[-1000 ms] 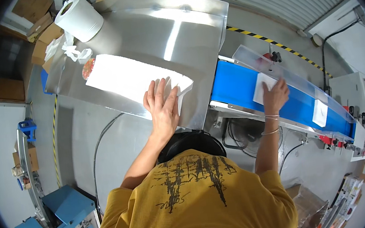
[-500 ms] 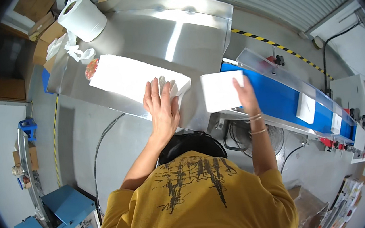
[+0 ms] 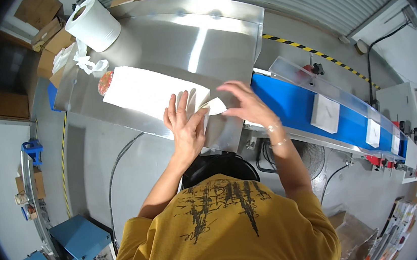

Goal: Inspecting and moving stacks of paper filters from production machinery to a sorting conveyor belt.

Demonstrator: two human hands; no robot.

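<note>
A long row of white folded paper sheets [image 3: 143,88] lies on the steel table. Over its right end my left hand [image 3: 186,124] rests with fingers spread. Its thumb is at the end sheets, which fan apart, and one white flap [image 3: 216,106] sticks out to the right. Just beyond that flap is my right hand [image 3: 253,106], thumb and fingers apart, holding nothing. At the far left end of the row sits a round red patterned thing [image 3: 105,83]. White folded sheets [image 3: 325,113] lie spaced along the blue conveyor belt [image 3: 286,96] at the right.
A big white paper roll [image 3: 93,25] stands at the table's back left, with crumpled white plastic [image 3: 91,64] in front. A raised rim bounds the steel table [image 3: 158,39]. Clear guards [image 3: 299,72] edge the belt. A fan [image 3: 313,162] is beneath it.
My right hand has let go of a white folded sheet and come left to the row's end. That sheet now lies on the belt; the others have moved farther right. A flap now sticks out.
</note>
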